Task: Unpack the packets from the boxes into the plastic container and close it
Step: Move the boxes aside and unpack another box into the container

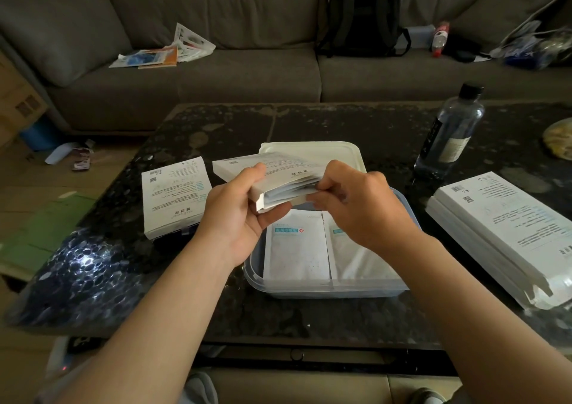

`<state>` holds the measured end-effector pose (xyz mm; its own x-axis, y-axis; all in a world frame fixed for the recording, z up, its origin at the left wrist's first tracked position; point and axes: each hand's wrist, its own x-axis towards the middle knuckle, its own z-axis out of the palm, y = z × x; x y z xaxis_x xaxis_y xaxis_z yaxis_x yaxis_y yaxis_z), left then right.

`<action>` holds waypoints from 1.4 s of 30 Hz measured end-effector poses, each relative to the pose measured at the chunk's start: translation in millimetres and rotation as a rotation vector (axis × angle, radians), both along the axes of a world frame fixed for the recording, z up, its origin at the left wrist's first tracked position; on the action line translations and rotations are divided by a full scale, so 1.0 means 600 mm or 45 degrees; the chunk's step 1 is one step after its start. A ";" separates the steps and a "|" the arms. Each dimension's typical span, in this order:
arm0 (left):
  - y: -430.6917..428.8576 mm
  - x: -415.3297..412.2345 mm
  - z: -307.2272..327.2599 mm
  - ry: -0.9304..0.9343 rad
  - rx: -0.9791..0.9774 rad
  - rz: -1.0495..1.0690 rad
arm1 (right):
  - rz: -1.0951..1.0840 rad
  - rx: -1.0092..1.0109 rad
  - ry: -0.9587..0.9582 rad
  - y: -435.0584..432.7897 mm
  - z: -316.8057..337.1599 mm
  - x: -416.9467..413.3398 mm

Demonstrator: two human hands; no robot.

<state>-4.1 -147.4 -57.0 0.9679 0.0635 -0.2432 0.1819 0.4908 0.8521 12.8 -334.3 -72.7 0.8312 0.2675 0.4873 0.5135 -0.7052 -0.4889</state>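
Observation:
My left hand (pixel 240 211) grips an open white box (pixel 278 168) from below, held above the clear plastic container (pixel 257 276). My right hand (pixel 359 205) pinches the packets (pixel 291 188) showing at the box's open end. Two white packets (pixel 297 248) lie side by side inside the container. The container's white lid (pixel 325 152) lies on the table just behind it, partly hidden by the box.
Another white box (pixel 173 193) lies on the dark table (pixel 309 317) to the left. A stack of white boxes (pixel 501 230) sits at the right. A dark water bottle (pixel 448 134) stands at the back right. A grey sofa (pixel 247 75) with a backpack (pixel 362 13) runs behind.

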 end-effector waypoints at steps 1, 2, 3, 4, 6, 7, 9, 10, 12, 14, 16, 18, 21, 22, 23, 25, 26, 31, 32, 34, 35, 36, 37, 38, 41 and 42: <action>0.001 0.000 0.001 0.008 -0.017 -0.011 | 0.029 0.030 0.004 -0.002 0.003 0.001; 0.001 0.000 0.002 0.018 -0.033 -0.022 | 0.050 0.044 -0.024 -0.005 0.006 0.003; 0.002 0.000 0.003 0.027 -0.050 -0.033 | 0.055 0.040 -0.082 -0.007 0.009 0.004; 0.003 0.001 0.003 0.033 -0.066 -0.045 | 0.032 0.017 -0.163 -0.008 0.010 0.006; 0.006 0.002 0.004 0.045 -0.091 -0.079 | -0.071 -0.042 -0.335 -0.005 0.015 0.008; 0.008 0.002 0.004 0.053 -0.109 -0.098 | -0.100 -0.063 -0.397 -0.002 0.016 0.007; 0.011 0.002 0.006 0.078 -0.151 -0.132 | -0.061 -0.113 -0.472 0.004 0.018 0.005; 0.013 0.002 0.006 0.093 -0.169 -0.141 | -0.024 -0.134 -0.492 0.006 0.018 0.004; 0.016 0.002 0.008 0.121 -0.200 -0.148 | 0.025 -0.123 -0.493 0.003 0.019 0.005; 0.018 0.003 0.008 0.135 -0.222 -0.152 | 0.038 -0.100 -0.492 -0.003 0.022 0.006; 0.019 0.004 0.008 0.146 -0.232 -0.152 | 0.031 -0.107 -0.510 -0.005 0.023 0.005; 0.019 0.006 0.007 0.157 -0.239 -0.147 | 0.017 -0.137 -0.525 -0.003 0.024 0.001; 0.018 0.006 0.008 0.156 -0.252 -0.146 | -0.009 -0.119 -0.488 0.000 0.025 -0.007; 0.018 0.006 0.009 0.157 -0.259 -0.141 | -0.017 -0.073 -0.450 0.001 0.026 -0.009; 0.018 0.006 0.009 0.159 -0.268 -0.134 | -0.023 -0.018 -0.408 0.001 0.027 -0.011; 0.018 0.007 0.010 0.159 -0.276 -0.123 | -0.041 0.062 -0.348 0.001 0.028 -0.012; 0.018 0.007 0.010 0.157 -0.277 -0.123 | -0.051 0.089 -0.336 0.002 0.028 -0.012; 0.018 0.007 0.012 0.129 -0.253 -0.115 | 0.005 0.194 -0.265 0.001 0.026 -0.013; 0.017 0.007 0.011 0.114 -0.230 -0.114 | 0.008 0.141 -0.258 0.002 0.024 -0.012; 0.017 0.008 0.009 0.082 -0.182 -0.120 | -0.009 -0.013 -0.335 0.002 0.017 -0.006; 0.016 0.008 0.008 0.072 -0.164 -0.118 | -0.015 -0.059 -0.400 0.003 0.014 -0.001; 0.016 0.008 0.007 0.067 -0.151 -0.113 | -0.004 -0.078 -0.458 0.003 0.013 0.002; 0.016 0.008 0.006 0.065 -0.145 -0.108 | 0.023 -0.075 -0.488 0.003 0.013 0.004; 0.016 0.008 0.006 0.064 -0.147 -0.108 | 0.060 -0.060 -0.487 0.003 0.014 0.005; 0.017 0.007 0.007 0.060 -0.150 -0.122 | 0.111 0.031 -0.408 0.002 0.018 0.002; 0.017 0.008 0.007 0.059 -0.152 -0.122 | 0.100 0.072 -0.386 0.000 0.020 0.002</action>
